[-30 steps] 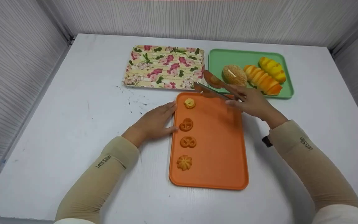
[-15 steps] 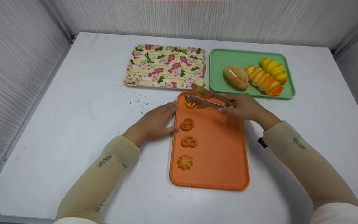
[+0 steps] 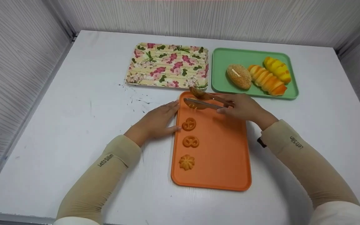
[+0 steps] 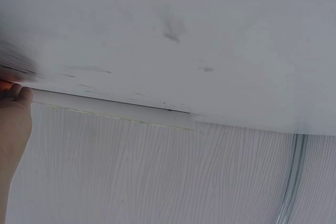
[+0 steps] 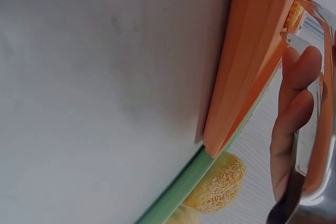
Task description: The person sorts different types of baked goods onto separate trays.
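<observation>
My right hand (image 3: 245, 107) grips metal tongs (image 3: 200, 103) over the far left corner of the orange tray (image 3: 217, 150). Their tips are spread around a ridged round cookie (image 5: 294, 15), which they mostly cover in the head view. Along the tray's left side lie two pretzel-shaped cookies, an upper pretzel cookie (image 3: 189, 124) and a lower pretzel cookie (image 3: 191, 142), then a flower-shaped cookie (image 3: 187, 162). With fingers extended, my left hand (image 3: 155, 122) rests against the tray's left edge, its thumb at the rim beside the upper pretzel.
Behind the orange tray, a floral tray (image 3: 170, 67) lies at left. To its right is a green tray (image 3: 227, 56) bearing a sesame bun (image 3: 239, 76), a striped bread roll (image 3: 267, 80) and a yellow roll (image 3: 277, 69). Pale panels (image 3: 198, 18) enclose the white table (image 3: 83, 93).
My right hand has carried the tongs left and toward me, from beside the green tray to the round cookie. My left hand stays at the tray's edge.
</observation>
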